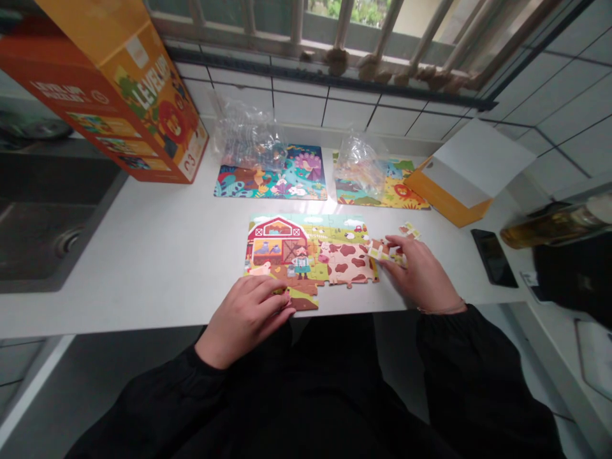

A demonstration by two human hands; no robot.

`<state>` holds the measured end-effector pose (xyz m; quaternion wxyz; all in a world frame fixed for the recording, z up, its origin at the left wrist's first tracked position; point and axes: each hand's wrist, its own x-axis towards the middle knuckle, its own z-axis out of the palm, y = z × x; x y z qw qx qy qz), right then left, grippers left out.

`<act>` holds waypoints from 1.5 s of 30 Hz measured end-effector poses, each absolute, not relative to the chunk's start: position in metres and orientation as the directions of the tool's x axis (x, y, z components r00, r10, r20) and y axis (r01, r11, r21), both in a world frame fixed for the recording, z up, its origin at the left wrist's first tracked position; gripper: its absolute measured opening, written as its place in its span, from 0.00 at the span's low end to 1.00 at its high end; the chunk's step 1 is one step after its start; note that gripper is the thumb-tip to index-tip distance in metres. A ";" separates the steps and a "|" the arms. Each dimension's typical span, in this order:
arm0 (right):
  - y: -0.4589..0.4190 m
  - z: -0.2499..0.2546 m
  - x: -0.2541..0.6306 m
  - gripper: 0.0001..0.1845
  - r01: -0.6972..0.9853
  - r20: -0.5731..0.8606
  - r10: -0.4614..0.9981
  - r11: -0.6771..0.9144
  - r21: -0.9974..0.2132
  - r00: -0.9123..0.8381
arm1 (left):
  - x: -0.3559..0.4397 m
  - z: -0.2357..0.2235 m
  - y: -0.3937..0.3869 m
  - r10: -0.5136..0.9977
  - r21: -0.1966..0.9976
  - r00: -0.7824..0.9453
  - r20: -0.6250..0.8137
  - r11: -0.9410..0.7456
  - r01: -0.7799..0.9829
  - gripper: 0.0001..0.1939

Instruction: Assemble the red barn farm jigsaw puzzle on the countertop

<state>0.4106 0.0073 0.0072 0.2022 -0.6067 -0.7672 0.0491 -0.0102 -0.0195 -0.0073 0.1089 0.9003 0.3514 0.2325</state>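
A farm jigsaw puzzle (282, 245) with a red barn, a farmer and a spotted cow lies on the white counter, its lower right edge ragged. My left hand (251, 315) rests over the puzzle's lower left corner, fingers laid on the pieces and loosely bent. At the cow's right side, my right hand (423, 274) pinches a small puzzle piece (377, 249) between thumb and fingers, partly over the puzzle's edge. Several loose pieces (410, 230) lie just beyond that hand, and some are partly hidden beneath its fingers.
Behind stand two other puzzle boards (299, 178) (406, 197) under clear plastic bags (251, 137) (361, 162). An orange box (157, 115) is at left by the sink (36, 223). An open yellow box (449, 185), phone (494, 258) and bottle (549, 226) are at right.
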 end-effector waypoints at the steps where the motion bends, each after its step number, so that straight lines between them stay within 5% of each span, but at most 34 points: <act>1: 0.000 0.008 0.405 0.26 0.901 0.249 0.948 0.278 -0.332 -0.200 | -0.010 -0.007 -0.020 0.685 0.359 0.643 0.342 -0.728 0.584 0.08; 11: -0.014 0.000 0.399 0.22 0.896 0.279 0.932 0.316 -0.312 -0.231 | -0.010 -0.005 -0.019 0.684 0.341 0.650 0.332 -0.729 0.593 0.07; 15: -0.012 0.003 0.426 0.24 0.955 0.306 0.949 0.153 -0.255 -0.071 | -0.010 -0.005 -0.019 0.684 0.342 0.649 0.333 -0.729 0.593 0.08; 19: -0.012 0.004 0.447 0.25 0.957 0.161 0.986 0.005 -0.290 0.044 | -0.009 -0.004 -0.019 0.690 0.348 0.645 0.328 -0.723 0.596 0.07; 29: -0.017 0.012 0.443 0.20 0.941 0.181 0.983 0.029 -0.338 0.035 | -0.010 -0.006 -0.020 0.687 0.345 0.647 0.332 -0.727 0.594 0.08; 32: -0.021 0.019 0.423 0.18 0.920 0.236 0.971 0.116 -0.374 -0.026 | -0.010 -0.006 -0.020 0.688 0.345 0.647 0.330 -0.726 0.595 0.09; 38: -0.033 0.026 0.338 0.19 0.708 0.233 0.865 0.498 -0.500 -0.444 | -0.009 -0.005 -0.019 0.688 0.344 0.643 0.337 -0.725 0.596 0.08; 45: -0.041 0.014 0.295 0.19 0.710 0.210 0.819 0.569 -0.414 -0.534 | -0.009 -0.004 -0.020 0.685 0.343 0.642 0.344 -0.728 0.594 0.08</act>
